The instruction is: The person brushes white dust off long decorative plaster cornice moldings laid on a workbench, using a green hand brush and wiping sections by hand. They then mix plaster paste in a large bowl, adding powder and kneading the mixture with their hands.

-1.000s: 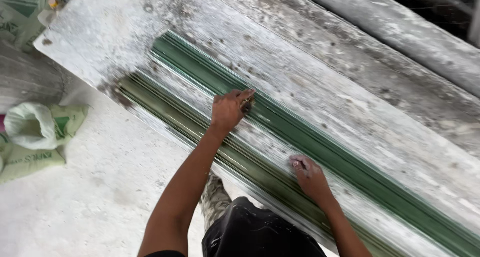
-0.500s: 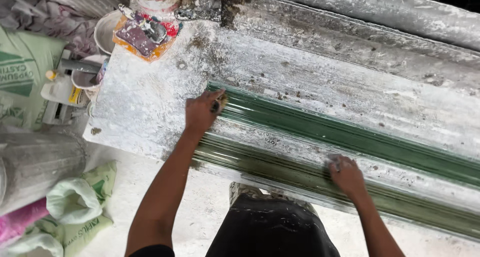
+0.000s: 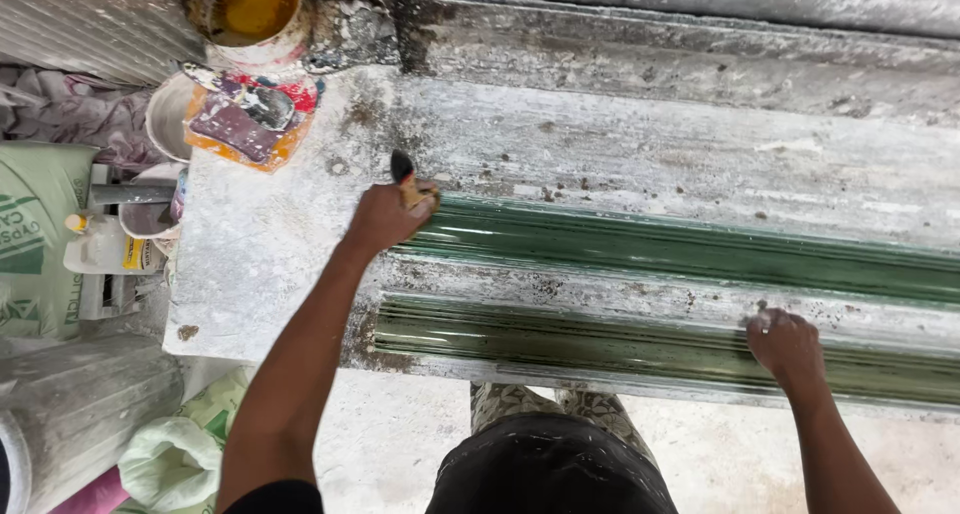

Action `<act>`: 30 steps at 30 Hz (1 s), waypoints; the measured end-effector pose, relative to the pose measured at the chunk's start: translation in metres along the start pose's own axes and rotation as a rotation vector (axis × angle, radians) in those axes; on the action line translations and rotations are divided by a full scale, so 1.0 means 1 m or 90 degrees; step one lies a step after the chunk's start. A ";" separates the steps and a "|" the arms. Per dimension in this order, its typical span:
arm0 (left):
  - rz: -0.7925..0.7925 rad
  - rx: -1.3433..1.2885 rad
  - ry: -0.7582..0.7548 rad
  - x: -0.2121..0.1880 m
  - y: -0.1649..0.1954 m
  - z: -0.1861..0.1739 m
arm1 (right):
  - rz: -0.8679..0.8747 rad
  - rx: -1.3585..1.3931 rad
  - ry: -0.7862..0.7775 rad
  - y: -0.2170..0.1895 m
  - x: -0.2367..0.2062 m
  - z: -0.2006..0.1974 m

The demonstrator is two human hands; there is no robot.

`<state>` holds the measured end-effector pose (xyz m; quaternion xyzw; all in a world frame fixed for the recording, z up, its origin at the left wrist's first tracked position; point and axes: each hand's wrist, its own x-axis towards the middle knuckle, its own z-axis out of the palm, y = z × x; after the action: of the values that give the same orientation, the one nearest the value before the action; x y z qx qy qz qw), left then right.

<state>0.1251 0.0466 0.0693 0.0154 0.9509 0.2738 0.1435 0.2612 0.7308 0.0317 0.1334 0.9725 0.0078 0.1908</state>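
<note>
Paint could smear past the green moulding [image 3: 680, 249]: left hand [image 3: 385, 217] grips a brush [image 3: 405, 174] at its end; right hand [image 3: 785, 342], fingers curled, presses nearby.

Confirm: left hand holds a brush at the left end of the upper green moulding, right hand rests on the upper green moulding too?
Not quite. The head view shows the right hand resting on the lower green moulding, not the upper one. The rest holds: the left hand grips a brush at the left end of the upper green moulding.
</note>
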 end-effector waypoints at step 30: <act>0.185 -0.121 -0.011 0.104 0.681 0.412 | -0.051 0.449 0.347 0.402 -0.076 -0.003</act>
<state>0.1078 0.8490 0.0656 0.1415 0.9072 0.3803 0.1113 0.4312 1.0991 0.0887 0.1458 0.9349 -0.2966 -0.1296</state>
